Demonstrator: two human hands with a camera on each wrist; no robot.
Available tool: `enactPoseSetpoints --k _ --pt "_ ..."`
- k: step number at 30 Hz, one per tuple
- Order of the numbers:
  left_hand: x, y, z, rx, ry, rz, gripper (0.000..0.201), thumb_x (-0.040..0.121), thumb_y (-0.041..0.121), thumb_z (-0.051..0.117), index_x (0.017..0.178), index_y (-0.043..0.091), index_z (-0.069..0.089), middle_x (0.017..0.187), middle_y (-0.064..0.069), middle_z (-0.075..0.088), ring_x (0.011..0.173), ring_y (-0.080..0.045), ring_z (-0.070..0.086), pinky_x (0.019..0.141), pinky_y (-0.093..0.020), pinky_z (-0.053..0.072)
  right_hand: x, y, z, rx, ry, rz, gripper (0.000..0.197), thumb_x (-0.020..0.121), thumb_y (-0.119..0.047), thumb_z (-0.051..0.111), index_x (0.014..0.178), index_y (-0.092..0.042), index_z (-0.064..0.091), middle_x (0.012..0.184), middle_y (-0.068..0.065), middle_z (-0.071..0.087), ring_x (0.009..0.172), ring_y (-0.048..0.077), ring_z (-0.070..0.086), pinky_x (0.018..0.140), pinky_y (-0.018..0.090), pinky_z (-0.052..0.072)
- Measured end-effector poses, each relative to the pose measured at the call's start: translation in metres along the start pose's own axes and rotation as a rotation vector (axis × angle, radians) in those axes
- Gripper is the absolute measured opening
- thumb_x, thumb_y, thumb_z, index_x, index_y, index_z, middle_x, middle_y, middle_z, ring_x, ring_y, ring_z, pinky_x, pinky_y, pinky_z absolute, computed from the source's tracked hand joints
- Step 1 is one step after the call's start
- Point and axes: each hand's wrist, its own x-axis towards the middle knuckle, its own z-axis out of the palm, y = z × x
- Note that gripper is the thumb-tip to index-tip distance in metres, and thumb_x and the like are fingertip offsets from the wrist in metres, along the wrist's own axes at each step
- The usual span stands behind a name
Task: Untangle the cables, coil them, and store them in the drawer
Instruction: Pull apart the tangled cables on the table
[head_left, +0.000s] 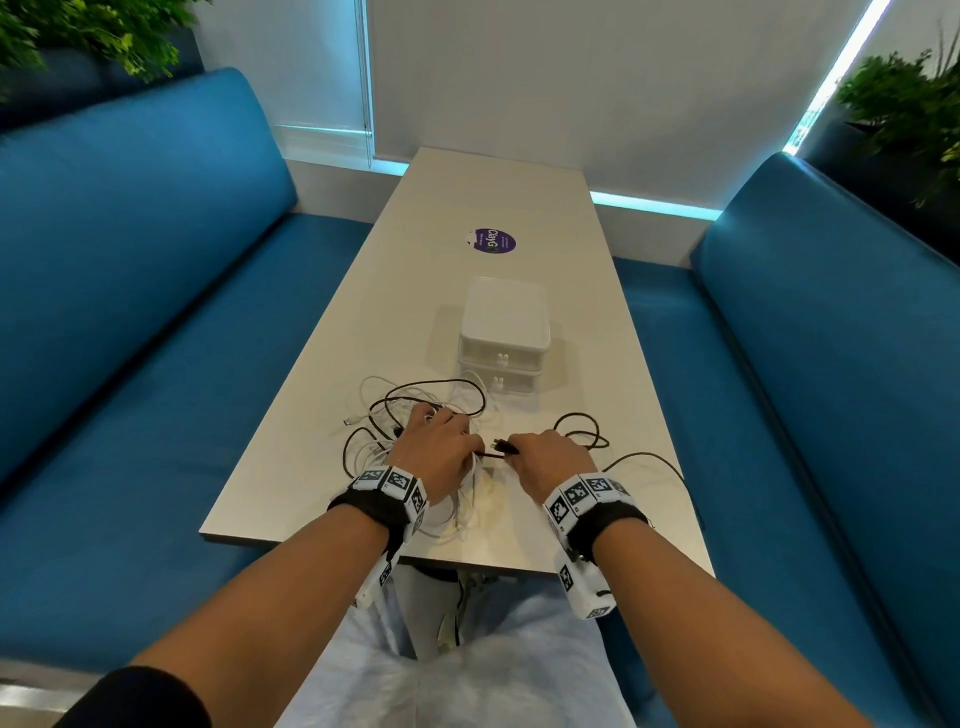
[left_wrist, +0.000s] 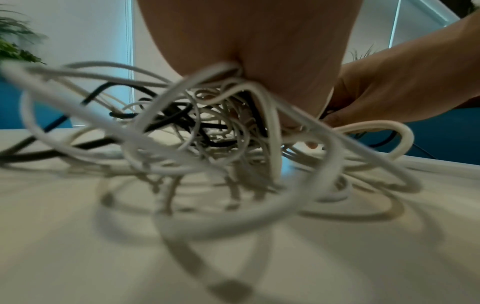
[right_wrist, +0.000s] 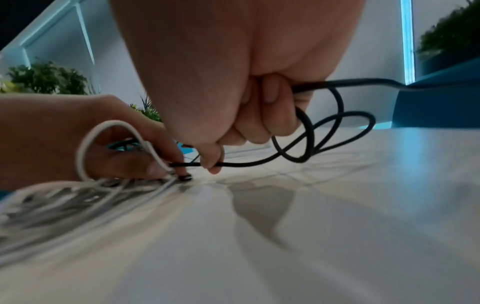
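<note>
Much of the tangle of white cables (head_left: 410, 467) is hidden under the left hand (head_left: 439, 449), whose fingers are curled into the loops; in the left wrist view the strands are blurred and cannot be told apart. The black cable (head_left: 582, 436) is pinched near its plug by the curled fingers of the right hand (head_left: 553, 460). Its taut stretch runs from 3 to 9 o'clock between the hands, and its loose loops lie toward 3 o'clock. The tangle lies at the near end of the table (head_left: 597, 322). At 12 o'clock just beyond it stands the white drawer unit (head_left: 504, 332), both drawers closed, with a purple sticker (head_left: 491, 241) farther off. Blue benches (head_left: 130, 291) flank the table.
</note>
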Motion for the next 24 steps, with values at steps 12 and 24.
enactPoseSetpoints --k 12,24 --pt "0.003 0.001 -0.005 0.1 -0.055 0.0 0.033 0.094 0.022 0.051 0.122 0.034 0.061 0.115 0.002 0.058 0.118 -0.024 0.047 0.107 -0.05 0.02 -0.016 0.021 -0.004 -0.09 -0.006 0.186 0.019 0.099 -0.02 0.043 0.11 -0.015 0.058 0.104 0.008 0.064 0.093 0.028 0.063 0.069 0.034 0.044" --pt "0.001 0.005 -0.005 0.048 -0.02 -0.051 0.031 0.095 0.023 0.047 0.121 0.034 0.061 0.11 0.002 0.057 0.117 -0.023 0.047 0.106 -0.048 0.021 0.004 -0.019 -0.001 0.376 -0.024 0.089 0.022 0.097 -0.032 0.052 0.099 -0.016 0.067 0.086 0.006 0.064 0.082 0.027 0.061 0.065 0.032 0.043"
